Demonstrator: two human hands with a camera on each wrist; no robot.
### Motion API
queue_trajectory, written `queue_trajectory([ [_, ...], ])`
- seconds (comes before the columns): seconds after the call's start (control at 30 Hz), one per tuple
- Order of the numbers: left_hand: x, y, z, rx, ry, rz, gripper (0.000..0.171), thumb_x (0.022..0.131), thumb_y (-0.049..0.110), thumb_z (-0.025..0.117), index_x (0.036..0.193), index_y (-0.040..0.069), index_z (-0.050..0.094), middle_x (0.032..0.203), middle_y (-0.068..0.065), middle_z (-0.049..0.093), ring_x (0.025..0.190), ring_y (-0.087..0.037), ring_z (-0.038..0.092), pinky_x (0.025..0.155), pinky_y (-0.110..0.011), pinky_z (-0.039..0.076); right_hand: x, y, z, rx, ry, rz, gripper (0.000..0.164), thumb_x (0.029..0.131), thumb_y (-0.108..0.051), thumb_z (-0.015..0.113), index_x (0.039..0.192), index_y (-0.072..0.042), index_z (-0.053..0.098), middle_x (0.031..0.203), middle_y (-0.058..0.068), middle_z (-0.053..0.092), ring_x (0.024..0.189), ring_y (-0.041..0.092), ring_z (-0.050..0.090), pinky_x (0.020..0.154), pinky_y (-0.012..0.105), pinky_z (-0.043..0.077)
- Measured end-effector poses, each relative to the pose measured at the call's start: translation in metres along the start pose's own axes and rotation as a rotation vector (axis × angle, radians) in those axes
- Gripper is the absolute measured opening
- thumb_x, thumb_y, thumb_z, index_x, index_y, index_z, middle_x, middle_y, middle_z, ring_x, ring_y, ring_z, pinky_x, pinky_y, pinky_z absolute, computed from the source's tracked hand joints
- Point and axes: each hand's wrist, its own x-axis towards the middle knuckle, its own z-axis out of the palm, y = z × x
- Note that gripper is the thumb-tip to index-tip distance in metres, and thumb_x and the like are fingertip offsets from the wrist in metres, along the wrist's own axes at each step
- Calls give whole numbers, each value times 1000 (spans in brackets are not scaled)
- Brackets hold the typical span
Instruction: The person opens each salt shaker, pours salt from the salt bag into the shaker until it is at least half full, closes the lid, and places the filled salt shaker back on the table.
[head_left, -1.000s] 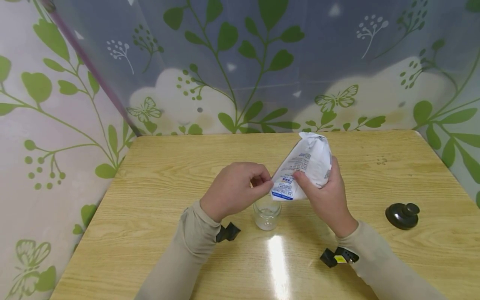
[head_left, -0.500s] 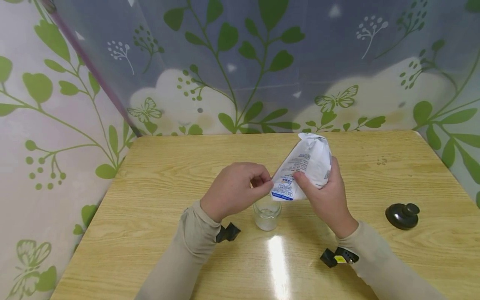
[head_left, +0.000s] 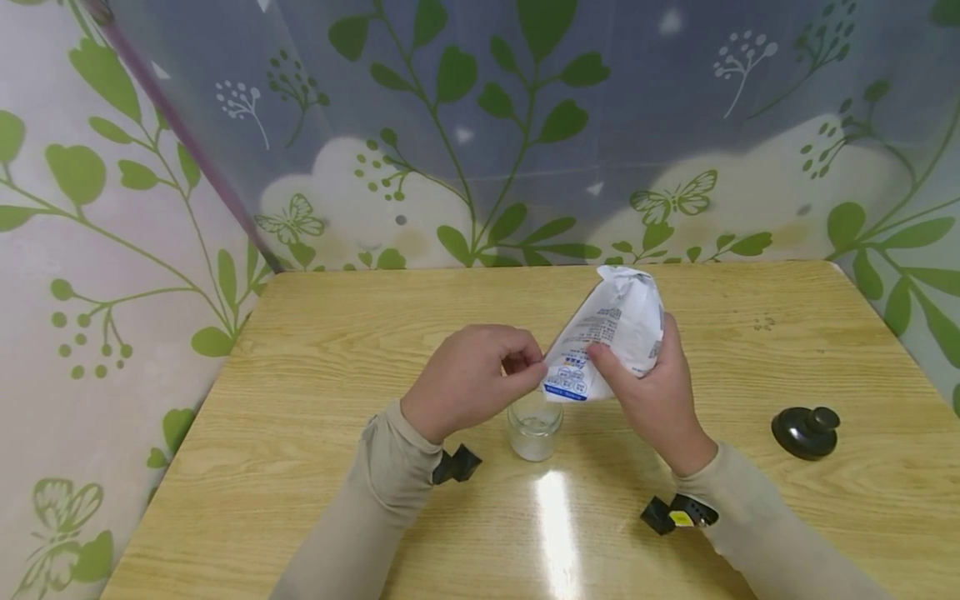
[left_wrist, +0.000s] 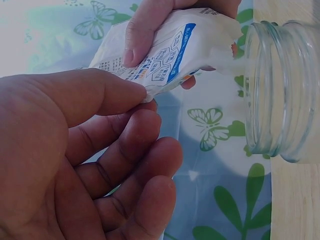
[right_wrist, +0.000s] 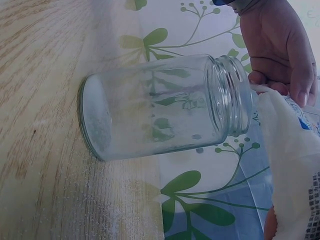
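My right hand [head_left: 663, 404] grips a white printed plastic bag [head_left: 622, 329], thumb on its near face, tilted with its blue-banded end low. Thumb and forefinger of my left hand [head_left: 468, 379] pinch the edge of that lower end. Right below the bag's low end, an uncapped clear glass jar [head_left: 534, 435] stands upright on the table. In the right wrist view a layer of fine white grains [right_wrist: 97, 117] covers the jar's bottom. The bag's mouth is close to the jar's rim; a faint whitish blur lies between them in the left wrist view.
A black round lid with a knob [head_left: 804, 432] lies on the wooden table [head_left: 315, 392] at the right. Loose white grains [right_wrist: 112, 210] are scattered beside the jar. Leaf-patterned cloth walls [head_left: 480, 150] border the table at the back and sides.
Both hands and the bag hold nearly the same position. The bottom of the jar looks whiter than a second ago.
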Motion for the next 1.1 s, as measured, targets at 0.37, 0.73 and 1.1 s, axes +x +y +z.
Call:
queue_trajectory([
  [0.37, 0, 0, 0, 0, -3, 0, 11, 96, 20, 69, 89, 19, 76, 80, 14, 69, 71, 1, 61, 67, -21, 52, 0, -1, 0, -16, -4, 2, 58, 96, -7, 72, 142, -3, 37, 115, 4, 62, 95, 9, 68, 72, 24, 59],
  [0.73, 0, 0, -1, 0, -11, 2, 11, 97, 21, 69, 90, 19, 77, 80, 13, 70, 71, 1, 62, 67, -21, 53, 0, 1, -1, -8, 3, -3, 58, 95, -7, 73, 141, -3, 37, 115, 3, 62, 95, 10, 68, 72, 23, 58],
  [1.1, 0, 1, 0, 7, -7, 2, 11, 97, 20, 69, 89, 19, 76, 80, 13, 69, 71, 0, 61, 67, -21, 52, 0, 3, -1, -33, 1, -6, 58, 95, -9, 72, 140, -1, 36, 116, 5, 62, 95, 9, 67, 72, 22, 58],
])
